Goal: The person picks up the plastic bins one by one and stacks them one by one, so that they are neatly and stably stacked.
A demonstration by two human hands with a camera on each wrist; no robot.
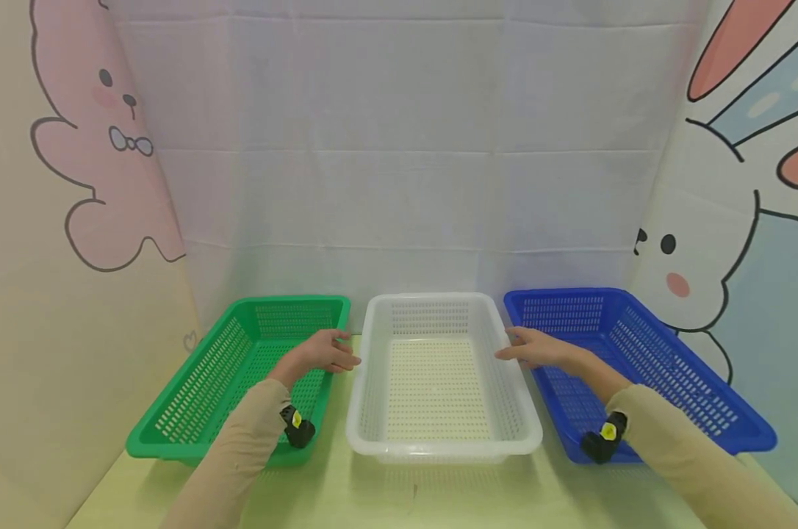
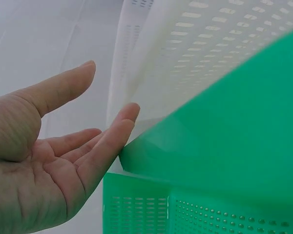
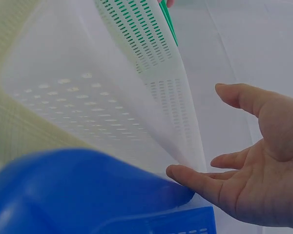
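Three slotted plastic baskets stand side by side on the table: a green basket [image 1: 240,367] at left, a white basket [image 1: 439,433] in the middle, a blue basket [image 1: 677,375] at right. My left hand [image 1: 325,353] hovers over the green basket's right rim, fingers straight and reaching toward the white basket's left wall. In the left wrist view the left hand [image 2: 63,161] is open beside the green basket [image 2: 224,146] and white basket [image 2: 185,53]. My right hand [image 1: 534,349] is open at the white basket's right rim. The right hand [image 3: 244,165] touches the blue basket [image 3: 78,195] rim next to the white basket [image 3: 151,87].
All three baskets hold nothing. A white cloth backdrop [image 1: 405,147] hangs behind them, with cartoon rabbit panels at the left [image 1: 75,184] and right [image 1: 736,220]. The pale yellow table [image 1: 405,499] shows in front of the baskets.
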